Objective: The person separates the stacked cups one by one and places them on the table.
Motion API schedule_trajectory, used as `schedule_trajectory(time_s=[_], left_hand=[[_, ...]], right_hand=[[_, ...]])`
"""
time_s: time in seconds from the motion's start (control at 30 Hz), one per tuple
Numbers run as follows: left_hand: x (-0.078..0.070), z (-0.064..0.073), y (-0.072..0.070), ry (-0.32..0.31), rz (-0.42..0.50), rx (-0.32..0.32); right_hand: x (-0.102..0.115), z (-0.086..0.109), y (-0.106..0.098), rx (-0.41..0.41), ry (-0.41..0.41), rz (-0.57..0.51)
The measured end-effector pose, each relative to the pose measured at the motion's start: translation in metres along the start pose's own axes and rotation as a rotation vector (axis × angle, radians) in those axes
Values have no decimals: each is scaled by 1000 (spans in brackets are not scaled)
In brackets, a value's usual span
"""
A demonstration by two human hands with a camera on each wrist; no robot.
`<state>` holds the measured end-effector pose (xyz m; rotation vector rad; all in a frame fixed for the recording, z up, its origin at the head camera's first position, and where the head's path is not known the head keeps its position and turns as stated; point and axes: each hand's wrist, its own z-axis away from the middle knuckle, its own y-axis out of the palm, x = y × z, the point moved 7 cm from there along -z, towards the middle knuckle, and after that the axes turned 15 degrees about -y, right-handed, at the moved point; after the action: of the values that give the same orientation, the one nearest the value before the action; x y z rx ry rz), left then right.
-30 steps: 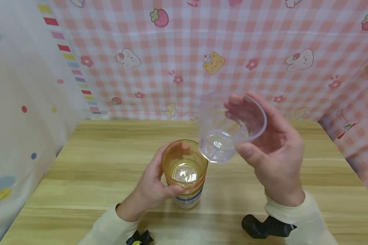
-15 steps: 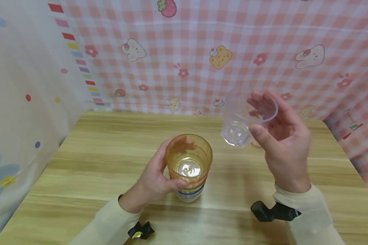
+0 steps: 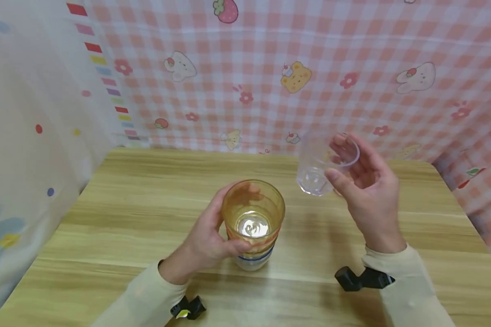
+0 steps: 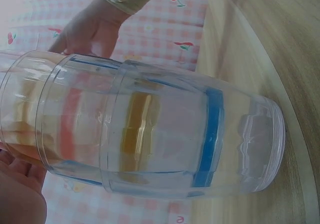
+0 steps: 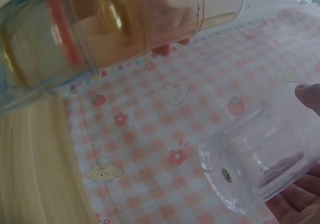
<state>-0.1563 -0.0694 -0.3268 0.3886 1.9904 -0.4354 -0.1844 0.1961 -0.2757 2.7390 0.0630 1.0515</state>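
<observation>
A nested stack of transparent plastic cups [image 3: 254, 227] stands upright on the wooden table, an amber-tinted one on top. Bands of blue, yellow and red show through its walls in the left wrist view. My left hand [image 3: 212, 240] grips the upper part of this stack from the left, thumb in front and fingers behind. To the right and above the table, a clear cup [image 3: 317, 175] is held tilted by my right hand [image 3: 370, 195], thumb on the near side and fingers on the far side. A small dark mark shows on its base in the right wrist view.
The wooden table [image 3: 147, 204] has rounded back corners. Pink checked cloth [image 3: 262, 68] with cartoon prints hangs behind it and along the right. A white dotted cloth [image 3: 45, 104] hangs at the left. Black wrist devices sit at both sleeves.
The clear cup in my right hand has moved away from the stack's rim to the right, then the hand shifted slightly left. My left hand keeps its grip; the head view has tilted slightly.
</observation>
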Motion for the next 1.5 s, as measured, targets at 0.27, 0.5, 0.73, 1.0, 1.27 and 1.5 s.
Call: schedule_trajectory(time_s=[0.27,0.5,0.73,1.0,1.27,1.5], left_hand=[[1,-2,5,4,4,-4],[-2,-1,5,-10,-5,-34],[-3,6,6,-1,-4,-42],[-4,-1,6,52,-17,-31],[-3,1,2,29,1,-38],[-2,-1,2,18,1,2]], right_hand=[[-20,8,-17,6,108,85],[-36,11,-22,59,184,172],[-52,19,-26,94,285,236],[-71,21,-35,99,347,298],[-86,22,-34,103,397,299],[-100,31,-40,72,457,319]])
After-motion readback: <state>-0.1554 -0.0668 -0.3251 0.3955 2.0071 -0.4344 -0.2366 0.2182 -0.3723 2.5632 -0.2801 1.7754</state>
